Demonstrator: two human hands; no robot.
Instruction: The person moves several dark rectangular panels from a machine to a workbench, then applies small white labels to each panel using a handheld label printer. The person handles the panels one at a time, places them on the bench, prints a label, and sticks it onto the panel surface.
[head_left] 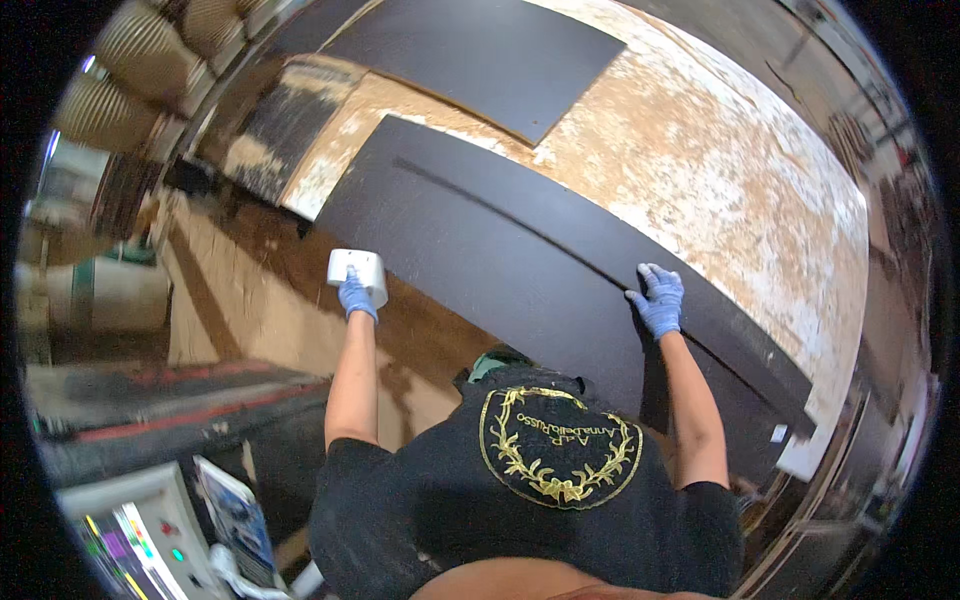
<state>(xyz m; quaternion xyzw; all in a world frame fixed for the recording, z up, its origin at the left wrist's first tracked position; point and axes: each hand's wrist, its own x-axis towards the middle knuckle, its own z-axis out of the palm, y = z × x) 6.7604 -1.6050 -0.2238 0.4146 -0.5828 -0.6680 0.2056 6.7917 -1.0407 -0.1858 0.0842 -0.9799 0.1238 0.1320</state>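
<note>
A long dark panel (480,235) with a straight groove along its length lies across the worktable in front of me. My left hand (356,297), in a blue glove, is closed on a white boxy handheld device (356,266) at the panel's near left edge. What the device is, I cannot make out. On the right part of the panel, my right hand (660,302), gloved in blue with pale fingertips, rests with its fingers apart, close to the groove. A small white label (778,433) sits near the panel's right end.
Another dark panel (480,55) lies farther back on the worn, white-and-brown worktable (700,170). At lower left stands a machine with a lit screen (125,550). Ribbed hoses (140,60) hang at upper left. Brown sheeting (215,300) covers the floor on the left.
</note>
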